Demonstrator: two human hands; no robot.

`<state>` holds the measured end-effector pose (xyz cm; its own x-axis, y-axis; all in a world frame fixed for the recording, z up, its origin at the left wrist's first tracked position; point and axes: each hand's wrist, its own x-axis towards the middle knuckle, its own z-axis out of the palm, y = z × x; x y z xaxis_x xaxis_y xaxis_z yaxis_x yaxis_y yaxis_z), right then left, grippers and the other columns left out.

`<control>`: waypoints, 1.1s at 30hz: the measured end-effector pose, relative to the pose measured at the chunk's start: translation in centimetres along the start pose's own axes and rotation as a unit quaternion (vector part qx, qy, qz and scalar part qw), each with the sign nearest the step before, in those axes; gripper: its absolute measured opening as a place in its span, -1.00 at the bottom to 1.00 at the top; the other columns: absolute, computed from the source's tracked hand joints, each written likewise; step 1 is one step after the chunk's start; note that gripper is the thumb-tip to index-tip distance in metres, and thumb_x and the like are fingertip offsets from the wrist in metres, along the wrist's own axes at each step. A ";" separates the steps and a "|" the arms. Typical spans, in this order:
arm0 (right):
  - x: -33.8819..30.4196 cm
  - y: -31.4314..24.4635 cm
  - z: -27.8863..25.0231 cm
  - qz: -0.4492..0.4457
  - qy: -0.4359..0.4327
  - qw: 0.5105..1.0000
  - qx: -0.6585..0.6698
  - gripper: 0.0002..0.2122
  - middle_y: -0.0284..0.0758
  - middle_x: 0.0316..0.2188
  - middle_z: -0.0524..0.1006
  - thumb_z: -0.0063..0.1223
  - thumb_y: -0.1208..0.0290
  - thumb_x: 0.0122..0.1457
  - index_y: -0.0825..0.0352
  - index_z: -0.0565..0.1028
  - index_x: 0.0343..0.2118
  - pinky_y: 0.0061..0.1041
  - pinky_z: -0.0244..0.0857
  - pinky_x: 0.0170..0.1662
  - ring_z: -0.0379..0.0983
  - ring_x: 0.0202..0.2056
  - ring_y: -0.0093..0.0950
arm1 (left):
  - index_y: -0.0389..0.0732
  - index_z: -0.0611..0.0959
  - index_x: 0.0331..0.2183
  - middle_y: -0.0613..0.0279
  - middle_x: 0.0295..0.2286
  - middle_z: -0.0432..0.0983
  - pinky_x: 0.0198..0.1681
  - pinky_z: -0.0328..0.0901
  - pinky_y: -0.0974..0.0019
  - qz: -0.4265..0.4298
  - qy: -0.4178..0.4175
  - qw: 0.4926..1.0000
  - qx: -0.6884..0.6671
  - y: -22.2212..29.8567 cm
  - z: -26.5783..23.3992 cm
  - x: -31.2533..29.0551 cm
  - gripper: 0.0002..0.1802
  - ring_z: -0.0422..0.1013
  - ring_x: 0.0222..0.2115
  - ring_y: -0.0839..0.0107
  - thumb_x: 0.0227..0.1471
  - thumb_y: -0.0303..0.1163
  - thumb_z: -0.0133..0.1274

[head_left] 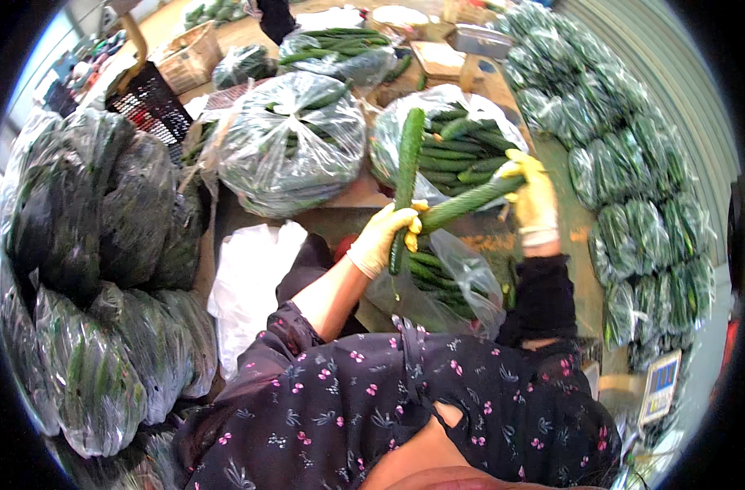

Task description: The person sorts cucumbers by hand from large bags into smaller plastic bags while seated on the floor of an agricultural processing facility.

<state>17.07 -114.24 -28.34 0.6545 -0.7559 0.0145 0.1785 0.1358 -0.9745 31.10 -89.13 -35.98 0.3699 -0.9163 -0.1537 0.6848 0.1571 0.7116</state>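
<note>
In a pale yellow glove, my left hand (382,239) is closed round a long green cucumber (409,155) that stands nearly upright. My right hand (533,196), gloved the same way, grips the far right end of a second cucumber (473,201). This one slants down to the left, its other end at my left fingers; whether they hold it too is hard to tell. Behind both lies an open clear bag (509,122) full of cucumbers (450,153). Below my hands, close to my body, another clear bag (480,273) holds more cucumbers (438,282).
A tied clear bag (295,147) of cucumbers sits left of the open one. Filled bags (86,359) pile up at my left, and several more (629,229) line the right wall. White plastic (254,286) lies beside my left arm. A black crate (148,110) stands far left.
</note>
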 end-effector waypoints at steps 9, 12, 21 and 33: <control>-1.0 -1.8 -4.0 -0.056 -0.013 0.991 0.122 -0.71 -0.46 -0.47 0.47 -0.14 0.36 0.29 0.34 0.43 0.01 -0.68 0.13 -0.60 0.50 -0.35 -0.53 | -0.37 0.43 0.00 0.21 -0.44 0.54 -0.46 0.39 0.38 0.007 0.011 0.999 -0.037 -0.4 -1.2 0.8 -0.51 0.43 -0.57 0.45 0.06 -0.33 0.04; -2.1 -0.5 -6.1 -0.077 -0.055 0.984 0.148 -0.65 -0.43 -0.40 0.53 -0.13 0.39 0.30 0.41 0.37 0.10 -0.71 0.24 -0.60 0.54 -0.28 -0.50 | -0.34 0.44 0.00 0.15 -0.38 0.56 -0.43 0.41 0.36 -0.028 0.015 0.996 -0.084 -0.5 -0.9 0.8 -0.55 0.45 -0.52 0.41 0.09 -0.36 0.02; -7.1 0.9 -5.6 -0.050 -0.077 0.988 0.124 -0.67 -0.39 -0.37 0.48 -0.16 0.37 0.28 0.43 0.38 0.03 -0.58 0.33 -0.45 0.49 -0.25 -0.45 | -0.36 0.45 0.00 0.12 -0.35 0.56 -0.37 0.40 0.32 -0.033 0.016 0.996 -0.085 -0.1 -1.3 0.4 -0.55 0.44 -0.48 0.40 0.11 -0.31 0.00; -13.1 21.7 -9.6 0.107 -0.179 0.912 -0.353 -0.76 -0.30 -0.08 0.53 -0.11 0.59 0.13 0.35 0.51 -0.16 -0.47 0.27 0.08 0.45 -0.06 -0.42 | -0.41 0.48 -0.01 0.20 -0.37 0.57 -0.42 0.35 0.43 -0.044 0.008 0.999 -0.011 0.9 0.0 -0.8 -0.50 0.43 -0.52 0.52 0.10 -0.25 -0.03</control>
<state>5.29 -107.54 -51.87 0.8390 -0.4866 -0.2436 -0.4163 -0.2855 -0.8633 31.44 -88.29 -35.29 0.3170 -0.9209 -0.2269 0.7294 0.0838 0.6790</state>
